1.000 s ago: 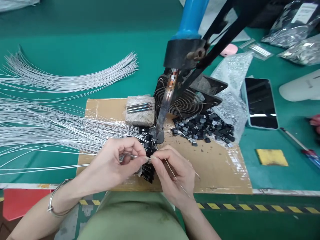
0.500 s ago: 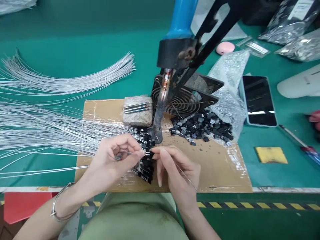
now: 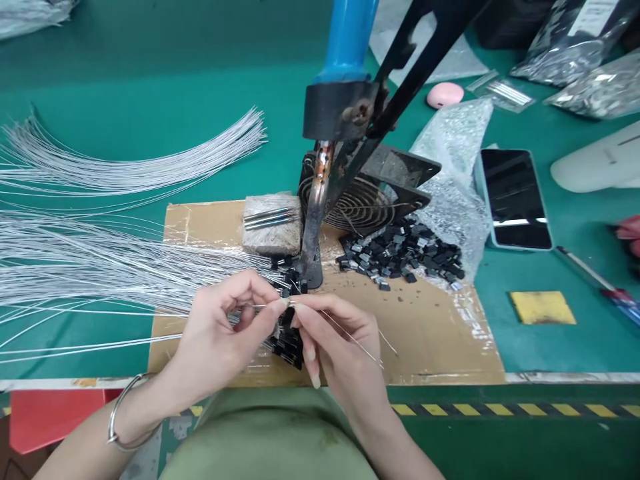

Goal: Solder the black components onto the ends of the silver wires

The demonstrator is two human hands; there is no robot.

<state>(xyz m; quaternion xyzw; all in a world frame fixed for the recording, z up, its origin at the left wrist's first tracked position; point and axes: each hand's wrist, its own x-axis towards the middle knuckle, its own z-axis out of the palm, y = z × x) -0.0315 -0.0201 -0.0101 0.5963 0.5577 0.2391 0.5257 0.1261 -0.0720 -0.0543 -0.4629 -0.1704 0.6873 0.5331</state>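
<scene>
My left hand point(image 3: 233, 323) is closed in a pinch on a thin white wire point(image 3: 257, 306), over the cardboard point(image 3: 425, 340). My right hand point(image 3: 345, 343) meets it, thumb and forefinger pinched at the wire's tip. Thin silvery strands point(image 3: 357, 343) trail from the right hand toward the lower right; whether they join the held wire I cannot tell. Under the fingertips lie several wire ends fitted with black connectors point(image 3: 287, 353), partly hidden by my hands. A large bundle of white wires point(image 3: 95, 260) runs leftward from there.
A soldering iron point(image 3: 316, 193) with a blue handle is mounted tip-down just beyond my hands. Behind it stands a black fan point(image 3: 365, 200). A pile of small black connectors point(image 3: 405, 253), a phone point(image 3: 515, 197) and a yellow sponge point(image 3: 543, 308) lie to the right; a wrapped block point(image 3: 273, 237) sits left.
My right hand has moved slightly left, so its fingertips now meet those of my left hand, closing the small gap. The strands at the right hand show more plainly. The view has shifted a little.
</scene>
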